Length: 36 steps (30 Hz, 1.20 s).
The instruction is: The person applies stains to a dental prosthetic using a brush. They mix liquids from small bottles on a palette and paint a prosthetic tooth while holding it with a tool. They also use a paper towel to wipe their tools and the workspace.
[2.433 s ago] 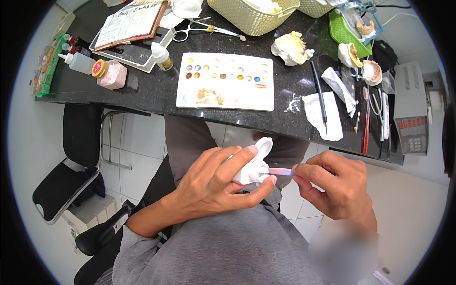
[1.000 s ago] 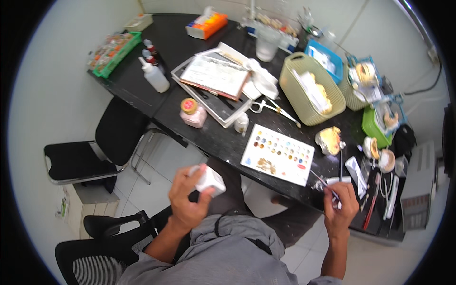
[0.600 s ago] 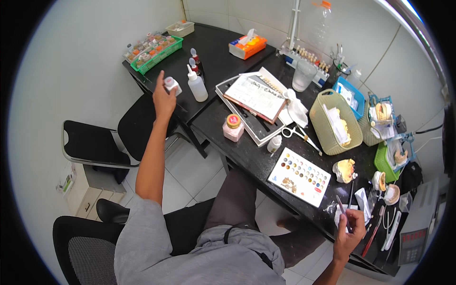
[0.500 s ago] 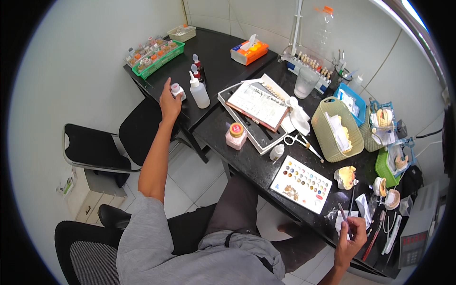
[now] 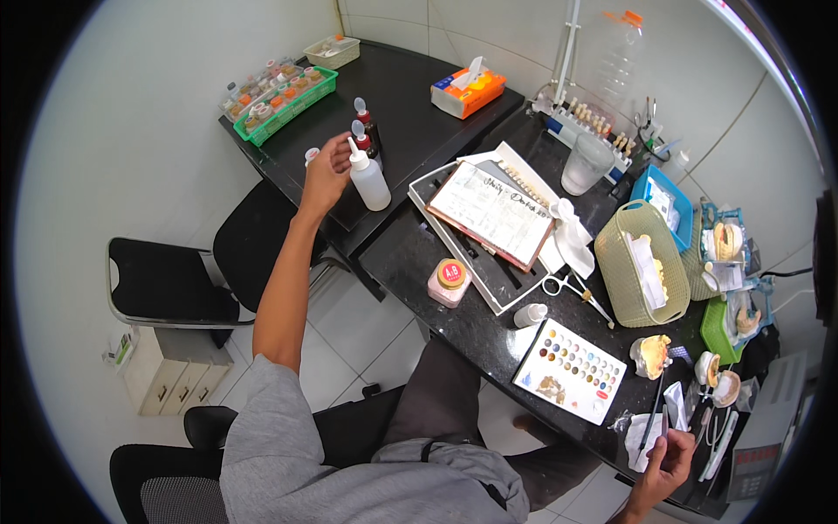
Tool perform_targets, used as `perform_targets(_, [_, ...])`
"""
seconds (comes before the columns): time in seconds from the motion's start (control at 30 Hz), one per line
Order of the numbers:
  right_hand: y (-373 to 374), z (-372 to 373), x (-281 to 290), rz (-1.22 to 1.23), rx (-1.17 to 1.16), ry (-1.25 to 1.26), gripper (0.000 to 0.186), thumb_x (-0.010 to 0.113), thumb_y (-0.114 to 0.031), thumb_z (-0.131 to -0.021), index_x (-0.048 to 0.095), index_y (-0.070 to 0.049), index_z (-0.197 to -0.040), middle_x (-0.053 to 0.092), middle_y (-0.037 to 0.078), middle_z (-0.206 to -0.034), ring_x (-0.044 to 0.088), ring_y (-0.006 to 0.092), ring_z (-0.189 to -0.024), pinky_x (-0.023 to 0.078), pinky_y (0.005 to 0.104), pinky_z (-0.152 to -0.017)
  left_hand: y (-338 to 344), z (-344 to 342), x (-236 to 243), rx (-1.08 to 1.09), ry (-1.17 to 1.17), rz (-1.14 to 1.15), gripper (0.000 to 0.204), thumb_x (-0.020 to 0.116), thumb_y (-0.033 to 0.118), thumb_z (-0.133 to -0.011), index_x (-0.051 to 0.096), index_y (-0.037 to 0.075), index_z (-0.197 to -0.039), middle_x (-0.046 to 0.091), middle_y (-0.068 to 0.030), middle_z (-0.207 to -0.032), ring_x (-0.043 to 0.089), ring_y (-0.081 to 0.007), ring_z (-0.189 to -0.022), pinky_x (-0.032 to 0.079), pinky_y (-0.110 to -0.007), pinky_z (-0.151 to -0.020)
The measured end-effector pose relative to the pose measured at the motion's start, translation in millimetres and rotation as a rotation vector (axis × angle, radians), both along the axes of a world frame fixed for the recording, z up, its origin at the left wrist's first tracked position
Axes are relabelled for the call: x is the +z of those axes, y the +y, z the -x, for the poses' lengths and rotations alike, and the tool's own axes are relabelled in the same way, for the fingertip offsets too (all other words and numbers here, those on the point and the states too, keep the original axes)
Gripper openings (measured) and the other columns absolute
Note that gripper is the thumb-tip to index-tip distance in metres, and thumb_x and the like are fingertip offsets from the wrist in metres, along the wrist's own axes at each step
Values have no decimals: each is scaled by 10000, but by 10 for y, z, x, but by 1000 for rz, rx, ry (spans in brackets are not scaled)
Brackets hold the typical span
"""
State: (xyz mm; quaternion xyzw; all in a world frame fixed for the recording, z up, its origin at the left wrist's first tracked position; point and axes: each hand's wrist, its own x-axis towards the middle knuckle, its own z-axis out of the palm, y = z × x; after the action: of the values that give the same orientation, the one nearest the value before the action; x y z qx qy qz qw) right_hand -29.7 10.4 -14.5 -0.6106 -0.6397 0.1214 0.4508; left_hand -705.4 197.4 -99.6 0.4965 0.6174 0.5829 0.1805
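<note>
My left hand (image 5: pixel 326 182) reaches across the far-left table, fingers stretched out and apart, beside a white squeeze bottle (image 5: pixel 373 187) with a pointed nozzle. Just past the fingertips stand two dark bottles (image 5: pixel 373 133) with clear dropper-like tops. A small jar with a pale lid (image 5: pixel 312 155) is partly hidden behind this hand. At the lower right, my right hand (image 5: pixel 668 467) pinches a slim pen-like tool (image 5: pixel 665 421), pointing up over a white tissue (image 5: pixel 640 432). A white palette (image 5: pixel 583 403) with rows of coloured wells lies left of it.
A pink-filled jar with a gold lid (image 5: pixel 448 293) and a small white bottle (image 5: pixel 530 315) stand along the near edge. Scissor-handled forceps (image 5: pixel 580 293), a woven basket (image 5: pixel 624 301) and dental casts (image 5: pixel 648 356) lie rightward. A green tray of jars (image 5: pixel 297 110) sits far left.
My left hand has moved off the small jar, rightward to the squeeze bottle and dark bottles. My right hand keeps its tool; the whole view has shifted slightly.
</note>
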Motion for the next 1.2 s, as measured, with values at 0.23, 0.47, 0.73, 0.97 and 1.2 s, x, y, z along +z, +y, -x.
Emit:
perform_targets(0.23, [33, 25, -13, -11, -15, -9, 88, 649, -72, -1012, 603, -14, -1058, 534, 2, -975, 430, 36, -656, 341, 200, -575, 260, 148, -181, -83, 89, 161, 519, 721, -76, -886, 558, -12, -1374, 699, -71, -1221, 656, -136, -1106, 531, -302, -959])
perform_targets(0.47, [7, 42, 17, -6, 25, -3, 132, 635, -109, -1037, 623, -29, -1141, 548, -3, -904, 475, 51, -667, 370, 211, -582, -16, 366, 581, -158, 6, -35, 592, 761, 124, -944, 515, 41, -1476, 668, -56, -1281, 629, -121, -1133, 516, -318, -966])
perform_targets(0.73, [107, 38, 26, 29, 11, 44, 132, 547, -144, -1085, 591, -19, -1085, 485, -6, -875, 438, 44, -657, 335, 214, -564, -522, -139, 1420, -221, 13, -172, 705, 823, 173, -905, 498, 79, -1523, 635, -59, -1322, 611, -152, -1196, 516, -324, -1004])
perform_targets(0.97, [392, 496, 591, 82, 216, 292, 225, 524, -218, -1091, 567, -10, -1167, 530, 6, -819, 448, 52, -681, 351, 203, -622, -1078, -1383, 1734, -124, 105, -121, 553, 909, 168, -811, 640, 18, -1271, 675, -15, -1094, 627, -100, -992, 511, -297, -949])
perform_targets(1.2, [632, 1287, 1333, -43, 569, 327, 342, 812, -209, -921, 720, 16, -1161, 570, -57, -775, 431, 4, -646, 327, 188, -564, -1523, -2928, 1796, -263, 76, -290, 544, 964, 235, -724, 720, -3, -1148, 645, -44, -1016, 646, -111, -891, 553, -274, -738])
